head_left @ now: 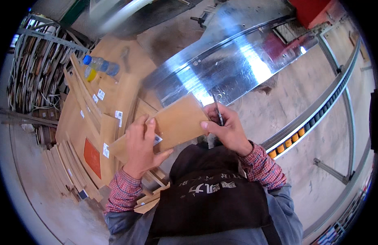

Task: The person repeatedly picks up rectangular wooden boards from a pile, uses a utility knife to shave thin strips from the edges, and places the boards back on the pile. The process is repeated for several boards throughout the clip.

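A smooth, light-brown flat board point(178, 122) is held up in front of my body, tilted, with a white label point(157, 139) partly under my left fingers. My left hand point(141, 148) lies across its left part, fingers stretched out and thumb apart. At the board's right end my right hand point(230, 127) is closed, the thumb pressing on its face near the edge. A thin dark tool with a narrow blade point(216, 107) sticks up from the right fingers; its exact kind cannot be made out.
Long brown boards with labels lie on the left worktop point(109, 92), beside a blue-capped bottle point(102, 65) and a red-orange sheet point(92, 157). Ahead stands a shiny metal machine table point(221, 61). A curved rail with yellow rollers point(295, 136) runs right. Strips fill a rack point(38, 61).
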`<state>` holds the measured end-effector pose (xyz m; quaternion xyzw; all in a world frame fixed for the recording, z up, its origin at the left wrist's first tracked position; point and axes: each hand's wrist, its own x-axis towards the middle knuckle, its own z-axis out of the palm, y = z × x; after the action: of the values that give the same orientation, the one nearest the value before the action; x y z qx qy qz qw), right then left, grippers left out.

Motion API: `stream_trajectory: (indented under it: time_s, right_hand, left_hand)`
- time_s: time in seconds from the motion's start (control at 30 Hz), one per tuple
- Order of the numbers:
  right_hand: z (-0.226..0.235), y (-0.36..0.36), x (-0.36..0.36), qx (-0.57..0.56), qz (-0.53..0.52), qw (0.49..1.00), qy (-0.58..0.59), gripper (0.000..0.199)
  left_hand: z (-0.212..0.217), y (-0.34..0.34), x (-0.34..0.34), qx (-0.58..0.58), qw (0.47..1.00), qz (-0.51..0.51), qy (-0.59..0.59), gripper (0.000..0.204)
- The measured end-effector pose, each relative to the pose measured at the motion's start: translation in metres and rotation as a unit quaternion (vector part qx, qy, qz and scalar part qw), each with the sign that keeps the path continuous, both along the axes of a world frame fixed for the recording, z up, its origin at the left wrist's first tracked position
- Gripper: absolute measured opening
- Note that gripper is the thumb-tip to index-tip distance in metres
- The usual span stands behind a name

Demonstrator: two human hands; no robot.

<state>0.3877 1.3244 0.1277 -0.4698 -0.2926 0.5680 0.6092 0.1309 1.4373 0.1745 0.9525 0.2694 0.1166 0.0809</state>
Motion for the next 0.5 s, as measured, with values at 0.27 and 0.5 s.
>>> stream_trajectory:
  time_s: [0.27,0.5]
  right_hand:
    - [0.084,0.023,0.091,0.051,0.015,0.992,-0.116,0.031]
    - [-0.023,-0.184,0.019,0.065,-0.022,0.993,-0.098,0.03]
  left_hand:
    - [0.105,0.105,0.12,-0.547,0.824,0.003,0.145,0.067]
    - [0.006,-0.073,0.064,-0.641,0.726,-0.094,0.233,0.046]
